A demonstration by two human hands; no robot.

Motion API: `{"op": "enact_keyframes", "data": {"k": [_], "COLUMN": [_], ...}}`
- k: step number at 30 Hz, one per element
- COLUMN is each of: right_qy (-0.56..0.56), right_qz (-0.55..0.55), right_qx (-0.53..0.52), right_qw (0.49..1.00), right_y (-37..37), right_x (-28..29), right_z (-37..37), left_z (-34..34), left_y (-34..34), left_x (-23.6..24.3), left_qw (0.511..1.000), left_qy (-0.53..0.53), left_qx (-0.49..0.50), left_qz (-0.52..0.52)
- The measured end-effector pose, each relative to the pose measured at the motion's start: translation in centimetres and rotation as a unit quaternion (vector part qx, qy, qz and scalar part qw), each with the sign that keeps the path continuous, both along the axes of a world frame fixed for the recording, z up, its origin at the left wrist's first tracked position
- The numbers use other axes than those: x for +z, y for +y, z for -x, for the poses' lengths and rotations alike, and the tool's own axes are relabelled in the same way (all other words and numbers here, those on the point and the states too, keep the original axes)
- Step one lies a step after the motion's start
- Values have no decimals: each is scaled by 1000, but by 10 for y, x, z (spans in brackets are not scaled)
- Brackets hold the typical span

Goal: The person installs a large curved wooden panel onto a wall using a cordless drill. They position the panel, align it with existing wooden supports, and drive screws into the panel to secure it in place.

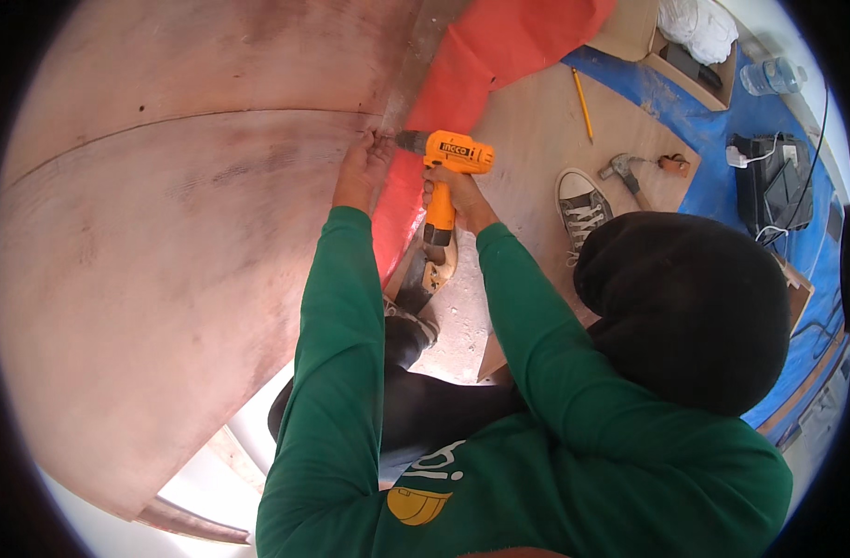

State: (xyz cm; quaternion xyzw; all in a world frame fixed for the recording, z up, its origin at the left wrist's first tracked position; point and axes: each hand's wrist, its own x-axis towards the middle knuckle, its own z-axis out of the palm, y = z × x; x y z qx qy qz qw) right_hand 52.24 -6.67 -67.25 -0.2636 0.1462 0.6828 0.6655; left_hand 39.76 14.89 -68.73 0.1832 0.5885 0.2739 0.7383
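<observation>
Your right hand [450, 192] grips the orange cordless drill [448, 167] at the reddish plywood panel's [165, 251] edge; your left hand [362, 167] pinches there. Hammer [623, 173] and pencil [583, 104] lie on the open floorboard [537, 139].

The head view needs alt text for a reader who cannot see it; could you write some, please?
A right hand grips an orange cordless drill, its bit at the edge of a large reddish plywood panel, where the left hand pinches. A hammer and pencil lie on the floor beyond.
</observation>
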Motion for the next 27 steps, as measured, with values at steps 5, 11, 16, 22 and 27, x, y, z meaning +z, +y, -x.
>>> {"op": "enact_keyframes", "data": {"k": [5, 11, 16, 22, 27], "right_qy": [19, 55, 65, 53, 92], "right_qz": [17, 17, 19, 0, 15], "right_qx": [4, -31, -30, -32, -38], "right_qw": [1000, 998, 997, 998, 995], "right_y": [12, 16, 14, 17, 17], "right_x": [2, -4, -12, -13, -11], "right_z": [5, 18, 19, 14, 18], "left_z": [-11, -9, 2, -6, -12], "left_y": [2, -4, 6, 6, 1], "left_x": [-1, -8, -16, -20, -3], "left_qw": [998, 999, 993, 995, 993], "left_qy": [-36, -12, -58, -22, 16], "left_qx": [-24, -5, -95, -84, -112], "left_qz": [-36, -37, -28, -47, -43]}}
